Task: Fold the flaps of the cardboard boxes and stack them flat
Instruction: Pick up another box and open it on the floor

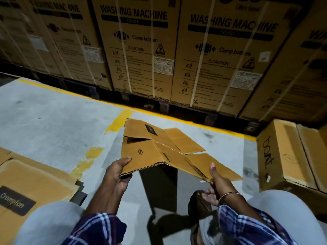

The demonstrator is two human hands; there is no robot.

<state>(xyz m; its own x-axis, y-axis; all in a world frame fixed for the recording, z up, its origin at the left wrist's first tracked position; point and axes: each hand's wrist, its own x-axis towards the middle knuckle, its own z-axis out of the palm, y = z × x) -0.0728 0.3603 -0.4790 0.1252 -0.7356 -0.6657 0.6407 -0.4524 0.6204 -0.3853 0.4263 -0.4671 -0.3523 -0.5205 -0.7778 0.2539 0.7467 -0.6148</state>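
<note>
Grey concrete floor [53,110] is carrying a yellow painted line [99,98] that is running past the far side of the flattened carton [155,151], with a short yellow branch reaching toward the carton's far left corner. Item, one flattened carton: being held in the air above the floor, close in front of the person, its long axis running from near left to near right along the held edge, its printed black label panel pointing away toward the line. Flaps, two visible on its right side, are splaying outward, separated by a slit; one flap at its far left is lifting, leaving a dark gap. Left hand [117,174] is gripping the carton's near left corner, thumb on top, fingers curled beneath. Right hand [216,179] is pinching the carton's near right edge, thumb upright against the board; a thin bangle [228,195] is sitting on that wrist. Washing machine cartons [141,50], four counted with a fifth partly cut off at right, strapped with pale bands, are standing beyond the line. Left of the carton, a stack of flattened boards [35,183] marked Crompton is lying on the floor; how many boards cannot be told. Right of the carton, one closed box [283,156] hand-marked "boat" is standing. Checked sleeves, two, are showing nearest the camera.
</note>
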